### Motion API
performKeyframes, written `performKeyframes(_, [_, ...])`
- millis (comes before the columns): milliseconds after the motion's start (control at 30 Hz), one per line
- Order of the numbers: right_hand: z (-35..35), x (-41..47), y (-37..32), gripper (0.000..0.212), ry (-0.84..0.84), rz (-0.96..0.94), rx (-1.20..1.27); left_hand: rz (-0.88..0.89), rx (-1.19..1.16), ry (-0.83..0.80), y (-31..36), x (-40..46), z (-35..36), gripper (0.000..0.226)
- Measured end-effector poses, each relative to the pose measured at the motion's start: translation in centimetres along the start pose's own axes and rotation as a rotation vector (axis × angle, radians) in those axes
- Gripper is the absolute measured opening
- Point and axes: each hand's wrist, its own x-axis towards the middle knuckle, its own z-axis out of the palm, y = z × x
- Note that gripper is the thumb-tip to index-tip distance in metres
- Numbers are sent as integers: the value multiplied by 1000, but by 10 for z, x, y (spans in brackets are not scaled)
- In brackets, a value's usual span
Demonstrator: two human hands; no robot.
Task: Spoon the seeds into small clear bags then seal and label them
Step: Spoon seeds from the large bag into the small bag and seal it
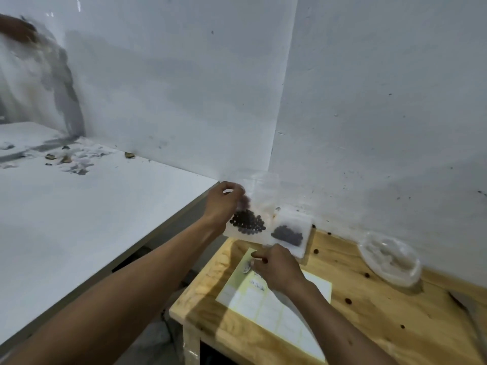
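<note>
Seed bag (pixel 249 219), held above the wooden desk (pixel 369 299) corner, pinched at its upper edge by left hand (pixel 221 204) fingers (pixel 238 189); right hand (pixel 279 267) fingers curled, seemingly peeling a label (pixel 247 267) off the label sheet (pixel 274 304). Likely risk: sticker creasing or sticking crooked while the bag dangles one-handed.

held bag (pixel 247 219) left of propped bag (pixel 288 234) | label sheet (pixel 266 304) before both, on table (pixel 369 312)
</note>
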Motion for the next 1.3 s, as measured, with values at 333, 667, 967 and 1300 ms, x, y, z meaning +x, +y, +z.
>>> performKeyframes(333, [11,9,-13,20,6,32,28,-27,-3,0,-5,3,-8,6])
performKeyframes(667, [6,6,-15,14,-60,-97,-12,-68,39,-11,-11,0,-8,13])
performKeyframes(967, [9,2,-15,15,52,-131,-57,-70,35,8,-4,0,-7,13])
performKeyframes(1300, [16,1,-14,43,-111,-207,-501,-61,4,48,-5,4,-12,16])
